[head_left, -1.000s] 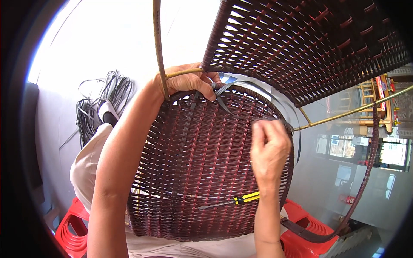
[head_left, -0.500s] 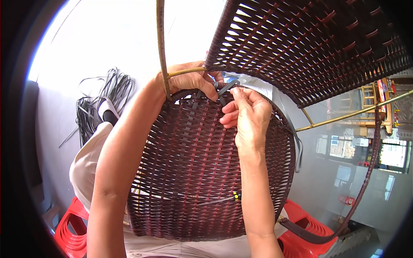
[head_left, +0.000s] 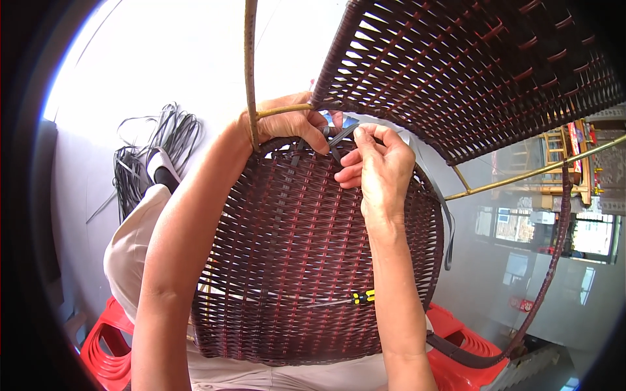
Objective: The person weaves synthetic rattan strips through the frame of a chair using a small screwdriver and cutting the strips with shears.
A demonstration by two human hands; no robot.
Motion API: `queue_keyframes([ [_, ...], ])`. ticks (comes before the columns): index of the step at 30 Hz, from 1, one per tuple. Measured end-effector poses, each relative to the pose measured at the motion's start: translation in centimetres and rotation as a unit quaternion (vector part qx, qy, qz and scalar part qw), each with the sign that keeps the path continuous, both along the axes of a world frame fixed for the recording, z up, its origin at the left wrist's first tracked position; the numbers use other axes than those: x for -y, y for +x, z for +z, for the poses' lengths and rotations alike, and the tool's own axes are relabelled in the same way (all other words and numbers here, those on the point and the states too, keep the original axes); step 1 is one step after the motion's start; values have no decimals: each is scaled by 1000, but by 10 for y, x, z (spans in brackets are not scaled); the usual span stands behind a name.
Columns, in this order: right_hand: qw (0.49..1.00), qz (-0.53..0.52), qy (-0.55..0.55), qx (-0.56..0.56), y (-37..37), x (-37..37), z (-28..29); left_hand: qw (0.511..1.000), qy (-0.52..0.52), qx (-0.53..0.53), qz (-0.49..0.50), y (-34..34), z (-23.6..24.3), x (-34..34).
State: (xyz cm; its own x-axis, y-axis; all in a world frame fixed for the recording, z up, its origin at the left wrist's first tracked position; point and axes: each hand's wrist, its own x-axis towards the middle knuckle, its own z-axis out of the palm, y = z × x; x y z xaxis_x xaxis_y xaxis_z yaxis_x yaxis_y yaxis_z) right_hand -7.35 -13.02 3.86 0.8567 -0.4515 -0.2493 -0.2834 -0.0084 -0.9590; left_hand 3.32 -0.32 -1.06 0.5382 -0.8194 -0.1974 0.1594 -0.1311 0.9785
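A woven chair seat [head_left: 306,247] in dark brown and red rests over my lap, its backrest [head_left: 469,72] slanting off to the upper right. At the seat's far rim my right hand [head_left: 381,166] pinches a flat grey weaving strip [head_left: 342,135] between thumb and forefinger. My left hand [head_left: 297,125] reaches under a gold metal bar; its thumb and fingers close on the rim and the strip beside it, with the fingertips partly hidden. Lying on the weave near my right forearm is a screwdriver [head_left: 362,297] with a yellow and black handle.
A heap of loose grey strips [head_left: 156,156] lies on the floor by my shoe [head_left: 161,168]. Gold frame tubes [head_left: 250,65] rise around the seat. Red plastic stools [head_left: 107,348] stand at both sides below. A wrapped armrest [head_left: 548,287] curves at the right.
My right hand has shifted slightly right with the strip, and the right forearm too, showing more of the screwdriver handle. The left hand has barely moved.
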Motion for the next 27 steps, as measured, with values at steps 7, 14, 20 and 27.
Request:
queue_keyframes([
  [7, 913, 50, -403, -45, 7, 18, -12, 1000, 12, 4, 17, -8, 23, -1],
  [14, 998, 13, -47, -28, 16, -1, 0, 999, 38, 22, 15, -4, 19, -5],
  [20, 1000, 8, 15, -12, 8, -3, 2, 999, -2, -21, 27, -8, 21, -1],
  [27, 998, 48, -23, 36, 2, -5, -10, 999, 14, 40, 2, -1, 12, -4],
])
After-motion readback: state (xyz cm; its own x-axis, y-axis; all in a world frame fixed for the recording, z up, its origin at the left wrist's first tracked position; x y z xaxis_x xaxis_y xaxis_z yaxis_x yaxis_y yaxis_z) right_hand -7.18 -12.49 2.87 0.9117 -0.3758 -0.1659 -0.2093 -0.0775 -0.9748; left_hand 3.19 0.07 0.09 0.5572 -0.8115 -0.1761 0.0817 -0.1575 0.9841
